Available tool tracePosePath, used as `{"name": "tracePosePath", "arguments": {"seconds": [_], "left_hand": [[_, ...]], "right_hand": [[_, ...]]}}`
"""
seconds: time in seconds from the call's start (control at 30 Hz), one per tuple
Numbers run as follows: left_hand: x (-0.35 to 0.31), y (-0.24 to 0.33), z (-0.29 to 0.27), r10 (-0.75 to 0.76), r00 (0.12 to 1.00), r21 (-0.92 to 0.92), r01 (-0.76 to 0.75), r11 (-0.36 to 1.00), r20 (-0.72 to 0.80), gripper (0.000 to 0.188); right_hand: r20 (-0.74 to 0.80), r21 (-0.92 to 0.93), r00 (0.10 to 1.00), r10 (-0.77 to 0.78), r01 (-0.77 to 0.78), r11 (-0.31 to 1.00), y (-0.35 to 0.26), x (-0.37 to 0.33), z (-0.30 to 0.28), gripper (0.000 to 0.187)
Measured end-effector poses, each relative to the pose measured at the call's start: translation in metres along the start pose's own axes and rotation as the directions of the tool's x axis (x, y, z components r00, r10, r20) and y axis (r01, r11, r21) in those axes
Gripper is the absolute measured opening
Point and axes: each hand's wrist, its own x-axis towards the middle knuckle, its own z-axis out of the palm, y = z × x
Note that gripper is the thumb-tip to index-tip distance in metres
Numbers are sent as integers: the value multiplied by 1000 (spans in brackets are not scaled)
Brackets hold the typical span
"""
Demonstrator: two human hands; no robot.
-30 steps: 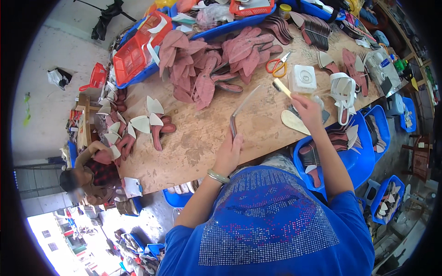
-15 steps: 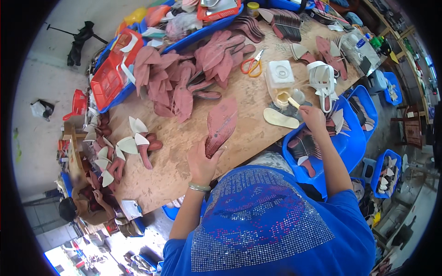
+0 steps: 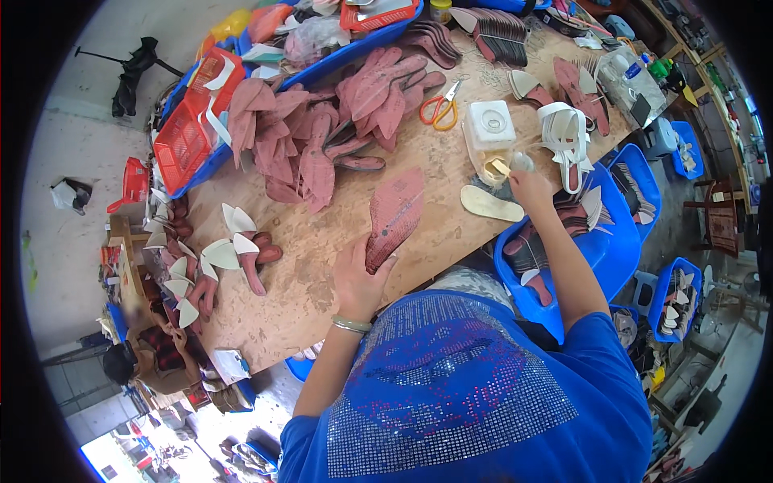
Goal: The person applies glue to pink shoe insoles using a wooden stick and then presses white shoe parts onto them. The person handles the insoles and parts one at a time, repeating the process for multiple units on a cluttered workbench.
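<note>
My left hand (image 3: 360, 278) grips the heel end of a reddish-brown insole (image 3: 396, 209), its broad end pointing away from me over the table. In my right hand (image 3: 531, 191) is a pale brush (image 3: 500, 167), its tip in the opening of a cut white plastic jug (image 3: 488, 129) that lies on its side. What is inside looks yellowish. A cream sole-shaped piece (image 3: 491, 204) rests on the tabletop just left of my right wrist. White sandal straps (image 3: 565, 133) stand on the table beyond that hand.
Many reddish insoles (image 3: 318, 161) are heaped on the wooden table (image 3: 306, 249). Orange-handled scissors (image 3: 441, 109) lie near the jug. Insoles with white tips (image 3: 221, 253) sit at left. Blue bins (image 3: 612, 258) stand beside the right edge. Another person (image 3: 161, 358) works at lower left.
My right hand has moved slightly away from me and left, carrying the brush further into the jug's opening. The insole in my left hand has shifted slightly right and tilted a little.
</note>
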Motion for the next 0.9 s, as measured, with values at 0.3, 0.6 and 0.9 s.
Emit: {"name": "tracePosePath", "arguments": {"seconds": [0.3, 0.6, 0.9], "left_hand": [[7, -9, -2, -58, 998, 16, 59, 998, -33, 56], [6, -11, -11, 1, 1000, -17, -1, 1000, -16, 53], [-22, -17, -29, 77, 996, -87, -79, 993, -35, 53]], "right_hand": [[123, 691, 991, 51, -123, 712, -54, -76, -69, 22], [-145, 732, 928, -343, 334, 594, -121, -98, -109, 20], [-109, 631, 976, -190, 215, 745, -116, -54, -109, 20]]}}
